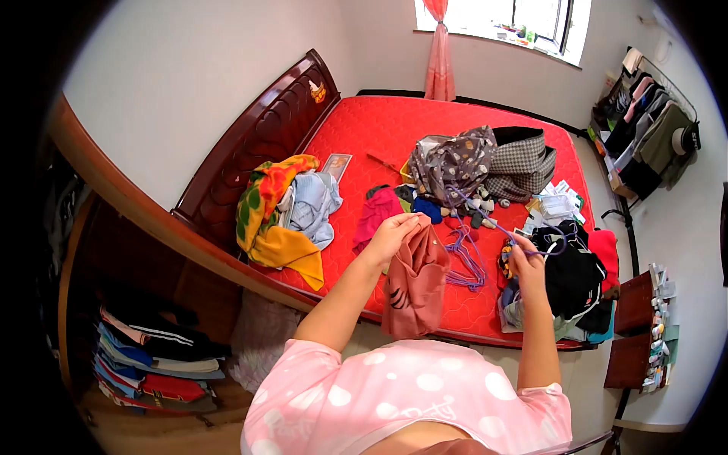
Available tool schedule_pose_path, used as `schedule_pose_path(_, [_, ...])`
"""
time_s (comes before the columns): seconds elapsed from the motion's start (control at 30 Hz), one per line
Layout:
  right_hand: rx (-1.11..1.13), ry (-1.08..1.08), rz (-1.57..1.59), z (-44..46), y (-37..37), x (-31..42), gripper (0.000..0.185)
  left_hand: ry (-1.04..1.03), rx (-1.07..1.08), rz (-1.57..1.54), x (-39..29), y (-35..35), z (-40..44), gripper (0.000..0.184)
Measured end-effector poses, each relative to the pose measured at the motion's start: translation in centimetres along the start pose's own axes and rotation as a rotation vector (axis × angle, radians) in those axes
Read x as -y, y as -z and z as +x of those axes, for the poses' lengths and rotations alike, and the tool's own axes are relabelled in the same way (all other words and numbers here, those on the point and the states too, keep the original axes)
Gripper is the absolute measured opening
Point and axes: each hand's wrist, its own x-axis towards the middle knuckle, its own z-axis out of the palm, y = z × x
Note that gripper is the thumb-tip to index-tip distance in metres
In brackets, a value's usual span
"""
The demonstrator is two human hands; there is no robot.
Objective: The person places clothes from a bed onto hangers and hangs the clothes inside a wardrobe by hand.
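My left hand point(396, 236) is closed on the top of a dusty pink garment point(415, 292), which hangs down folded with some dark marks low on its side. In my right hand point(526, 264) is a purple clothes hanger point(497, 225), its frame reaching up and left toward the patterned bundle. More purple hangers point(466, 262) lie on the red mattress point(364, 129) between my two hands. Beyond my left hand lies a bright pink cloth point(377, 216). A heap of dark clothes point(567, 265) sits just right of my right hand.
An orange and yellow blanket point(284, 254) and light blue clothing point(312, 205) lie by the headboard point(258, 129). A grey patterned bundle point(453, 163) rests mid-bed. An open wardrobe with folded clothes point(155, 364) is at left; a clothes rack point(660, 129) stands far right.
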Motion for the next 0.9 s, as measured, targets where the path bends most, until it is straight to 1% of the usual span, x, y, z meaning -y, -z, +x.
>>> schedule_pose_path(0.13, [-0.019, -0.117, 0.188, -1.6, 2.7, 1.4, 0.023, -0.012, -0.050, -0.011, -0.6, 0.5, 0.1, 0.026])
schedule_pose_path(0.27, [0.149, -0.175, 0.245, -1.6, 3.4, 0.3, 0.021, -0.056, -0.085, 0.052, -1.3, 0.5, 0.0, 0.026])
schedule_pose_path(0.37, [0.202, -0.198, 0.165, -1.2, 1.5, 0.5, 0.021, -0.058, -0.090, 0.084, -1.6, 0.4, 0.1, 0.027])
schedule_pose_path(0.47, [0.254, -0.200, 0.126, -0.2, -0.2, 0.8, 0.022, -0.083, -0.118, 0.186, -2.1, -0.1, -0.3, 0.028])
schedule_pose_path(0.57, [0.250, -0.118, 0.005, 0.5, -1.3, 0.3, 0.022, -0.133, -0.093, 0.231, -1.5, 0.7, -0.1, 0.030])
schedule_pose_path(0.6, [0.290, -0.167, 0.016, 0.6, -1.5, 0.4, 0.021, -0.166, -0.112, 0.236, -1.7, 0.3, -0.5, 0.029])
schedule_pose_path(0.7, [0.275, -0.031, -0.043, 0.5, -3.6, 0.5, 0.020, -0.260, -0.091, 0.523, -2.3, 0.0, -1.0, 0.026])
schedule_pose_path(0.73, [0.282, -0.014, -0.042, 0.7, -4.1, -0.5, 0.020, -0.392, -0.143, 0.715, -2.6, -0.6, -1.4, 0.019])
schedule_pose_path(0.83, [0.265, -0.066, -0.058, 0.6, -6.0, -0.2, 0.020, -0.656, -0.126, 1.341, -3.8, -2.0, -2.4, 0.015])
schedule_pose_path(0.87, [0.238, -0.014, -0.089, 0.4, -6.7, 0.2, 0.017, -0.840, -0.143, 1.401, -3.5, -2.4, -2.3, 0.013])
schedule_pose_path(0.9, [0.220, -0.012, -0.123, 0.3, -7.1, 0.1, 0.016, -0.903, -0.106, 1.405, -3.1, -2.7, -2.1, 0.012])
